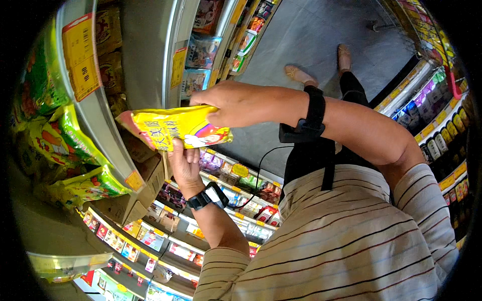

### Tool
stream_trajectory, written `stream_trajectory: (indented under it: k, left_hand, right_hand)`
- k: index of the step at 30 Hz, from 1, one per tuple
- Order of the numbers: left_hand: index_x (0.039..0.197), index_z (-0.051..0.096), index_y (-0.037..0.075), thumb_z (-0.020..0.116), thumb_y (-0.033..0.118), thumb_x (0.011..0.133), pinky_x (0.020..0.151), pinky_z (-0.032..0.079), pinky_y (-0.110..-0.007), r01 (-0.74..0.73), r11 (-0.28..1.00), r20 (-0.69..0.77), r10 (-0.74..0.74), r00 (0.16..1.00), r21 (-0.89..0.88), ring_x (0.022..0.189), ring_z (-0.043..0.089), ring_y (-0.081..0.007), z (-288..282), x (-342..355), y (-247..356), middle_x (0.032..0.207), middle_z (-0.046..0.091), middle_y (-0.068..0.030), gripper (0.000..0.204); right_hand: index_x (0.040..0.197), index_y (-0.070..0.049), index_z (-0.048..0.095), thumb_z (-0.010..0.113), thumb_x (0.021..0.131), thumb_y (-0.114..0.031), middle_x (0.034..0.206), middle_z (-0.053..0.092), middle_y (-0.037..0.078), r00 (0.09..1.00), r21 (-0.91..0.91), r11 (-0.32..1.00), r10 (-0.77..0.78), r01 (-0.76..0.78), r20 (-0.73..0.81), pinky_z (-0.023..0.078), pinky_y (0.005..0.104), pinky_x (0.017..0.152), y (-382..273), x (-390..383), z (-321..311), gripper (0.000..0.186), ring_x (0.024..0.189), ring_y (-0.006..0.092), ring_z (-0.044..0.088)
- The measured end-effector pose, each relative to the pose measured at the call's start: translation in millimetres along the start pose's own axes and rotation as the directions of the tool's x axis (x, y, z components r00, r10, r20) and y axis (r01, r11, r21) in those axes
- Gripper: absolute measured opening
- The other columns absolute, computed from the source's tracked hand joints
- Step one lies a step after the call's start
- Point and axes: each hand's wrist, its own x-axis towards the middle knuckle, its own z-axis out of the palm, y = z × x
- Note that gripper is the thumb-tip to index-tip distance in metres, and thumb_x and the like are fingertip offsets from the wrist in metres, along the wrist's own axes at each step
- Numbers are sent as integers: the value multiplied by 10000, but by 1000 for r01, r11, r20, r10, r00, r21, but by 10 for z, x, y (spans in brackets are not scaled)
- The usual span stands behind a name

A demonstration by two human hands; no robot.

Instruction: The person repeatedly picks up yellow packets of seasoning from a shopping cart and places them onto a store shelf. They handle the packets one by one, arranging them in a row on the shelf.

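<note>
A bright yellow plastic packet [173, 125] with a reddish end and printed cartoon figures is held out in front of a shelf. Its far left end comes close to the shelf edge. My right hand [223, 103] grips the upper right part, thumb on the front and fingers behind, partly hidden. From below, my left hand [186, 163] holds the lower edge, its thumb against the printed face. Both hands are closed on the same packet. Green-and-yellow bags [65, 135] lie on the shelf to the left of it.
A shelf edge with a yellow price tag [83, 57] runs down the left. Cardboard boxes [145, 185] sit below the packet. Curved rows of stocked shelves [170, 248] fill the lower left; more goods [437, 143] stand at right. Grey floor [321, 30] lies at the top.
</note>
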Motion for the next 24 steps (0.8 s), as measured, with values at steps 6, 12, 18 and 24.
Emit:
stream_trajectory:
  k: [6,12,18,24]
  left_hand:
    - [1117,537,54,592,380,963,486,324,-197,-170,984,-37,169,985,-49,508,334,-49,-518,500,284,772,538,29,365]
    - [1079,590,90,636,256,952,477,384,-217,-238,964,-381,176,908,-121,527,413,-78,-1043,1023,607,761,562,-34,214]
    - [1292,526,71,603,159,948,684,481,-294,-332,696,-303,622,722,637,825,547,-167,-1655,1196,586,1109,596,-94,363]
    - [1438,376,9,487,152,989,1057,401,-331,199,-353,173,783,597,914,1230,527,-295,-1182,1133,634,1430,469,-183,485]
  right_hand:
    - [1228,23,492,581,837,-105,1061,612,230,891,-174,971,-223,165,-397,494,451,824,237,398,161,421,961,388,619]
    - [1260,17,468,594,846,-108,1095,595,221,918,-77,995,-82,57,-387,505,436,812,204,378,116,450,963,369,626]
    - [1271,4,448,573,881,-95,1081,599,233,931,1,995,-91,98,-353,516,391,744,290,340,276,421,870,298,646]
    - [1301,-13,424,585,891,-112,1079,603,221,948,-10,999,-37,35,-316,524,374,749,481,311,364,452,840,279,660]
